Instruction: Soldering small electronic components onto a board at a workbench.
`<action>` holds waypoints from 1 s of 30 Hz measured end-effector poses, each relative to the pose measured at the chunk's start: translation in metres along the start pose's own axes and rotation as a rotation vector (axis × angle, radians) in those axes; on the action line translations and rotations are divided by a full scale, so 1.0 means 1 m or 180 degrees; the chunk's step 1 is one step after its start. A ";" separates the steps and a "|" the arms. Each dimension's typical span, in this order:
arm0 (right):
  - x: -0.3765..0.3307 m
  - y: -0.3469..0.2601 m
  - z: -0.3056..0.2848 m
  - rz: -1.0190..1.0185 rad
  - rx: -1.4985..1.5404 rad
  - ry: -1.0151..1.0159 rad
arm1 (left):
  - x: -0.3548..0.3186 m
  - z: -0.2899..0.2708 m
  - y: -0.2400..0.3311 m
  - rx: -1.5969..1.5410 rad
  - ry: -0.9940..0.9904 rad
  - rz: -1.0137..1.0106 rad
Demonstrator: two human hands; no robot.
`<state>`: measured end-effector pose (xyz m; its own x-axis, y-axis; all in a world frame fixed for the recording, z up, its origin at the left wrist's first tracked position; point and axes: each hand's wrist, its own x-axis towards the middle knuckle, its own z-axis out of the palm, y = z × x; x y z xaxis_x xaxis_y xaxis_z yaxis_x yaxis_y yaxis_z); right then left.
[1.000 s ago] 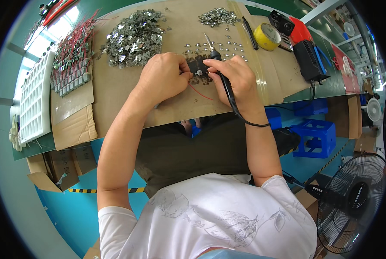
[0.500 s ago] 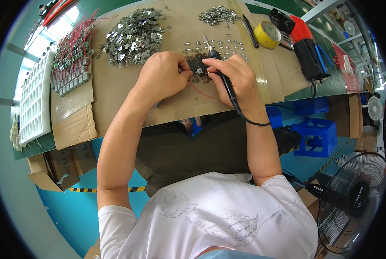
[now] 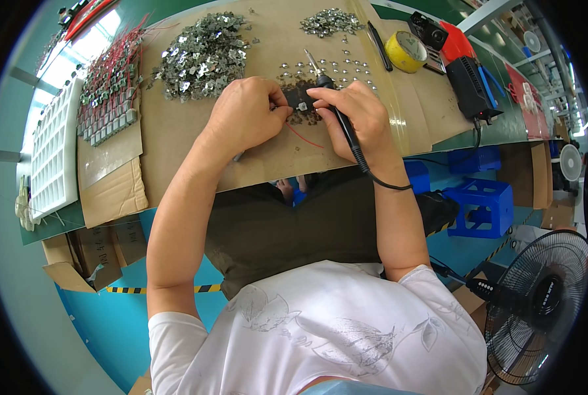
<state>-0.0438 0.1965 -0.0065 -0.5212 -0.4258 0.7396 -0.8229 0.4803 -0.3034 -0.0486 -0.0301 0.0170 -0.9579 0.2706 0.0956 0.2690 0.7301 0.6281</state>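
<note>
A soldering iron (image 3: pixel 348 130) with a black handle lies in the grip of my right hand (image 3: pixel 365 118); its bare metal tip points away from me over the cardboard. My left hand (image 3: pixel 253 108) is closed in a pinch, and a thin red wire (image 3: pixel 305 139) trails from its fingertips. Between both hands a small silvery metal piece (image 3: pixel 302 106) sits on a dark, brown-stained patch (image 3: pixel 300 94). What else the left fingers may hold is hidden. Rows of small shiny metal parts (image 3: pixel 346 71) lie just beyond the iron.
A large heap of metal plates (image 3: pixel 204 56) is at the far left, beside wired parts in rows (image 3: pixel 111 108) and a white gridded tray (image 3: pixel 55 151). Another small heap (image 3: pixel 331 22) lies far off. Yellow tape (image 3: pixel 406 51) and a black box (image 3: pixel 473 89) stand right.
</note>
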 end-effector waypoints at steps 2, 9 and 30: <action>0.000 0.000 0.000 -0.0010 -0.0012 0.0020 | 0.000 0.000 0.000 0.0009 -0.0010 -0.0008; 0.000 -0.001 -0.001 0.0039 0.0045 -0.0015 | -0.001 -0.003 -0.002 -0.0129 0.0027 0.0002; -0.004 0.000 -0.002 0.0147 0.0206 0.0035 | -0.056 0.023 0.044 -0.2042 0.1331 -0.0053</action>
<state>-0.0412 0.1996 -0.0076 -0.5567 -0.3959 0.7303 -0.8112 0.4486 -0.3752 0.0194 0.0017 0.0216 -0.9539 -0.0904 0.2862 0.2656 0.1903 0.9451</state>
